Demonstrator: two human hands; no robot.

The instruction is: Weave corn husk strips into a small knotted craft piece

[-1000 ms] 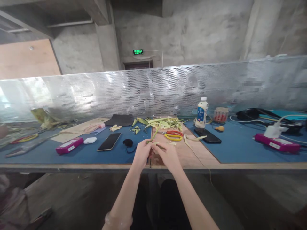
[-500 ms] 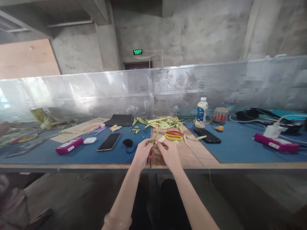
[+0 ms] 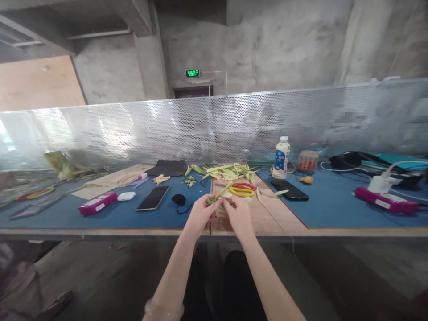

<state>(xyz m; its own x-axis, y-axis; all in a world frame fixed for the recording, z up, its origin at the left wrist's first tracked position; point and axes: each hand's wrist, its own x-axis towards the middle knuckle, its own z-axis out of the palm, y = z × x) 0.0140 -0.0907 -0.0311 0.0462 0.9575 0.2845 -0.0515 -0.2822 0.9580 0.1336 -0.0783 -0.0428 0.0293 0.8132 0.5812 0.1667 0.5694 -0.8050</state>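
Between left fingers [image 3: 204,200], right fingers [image 3: 231,203]: green strip [image 3: 224,190].

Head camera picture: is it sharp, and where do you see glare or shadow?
In the head view, the green leaf strip between the hands looks soft, its finer detail lost; in the head view, pale glare streaks the perforated metal screen, while the floor below the table is in dim shade; also in the head view, the exit sign glows green.

The panel [image 3: 160,129] is shiny metal, the wall [image 3: 287,49] rough concrete, the board [image 3: 270,216] matt wood
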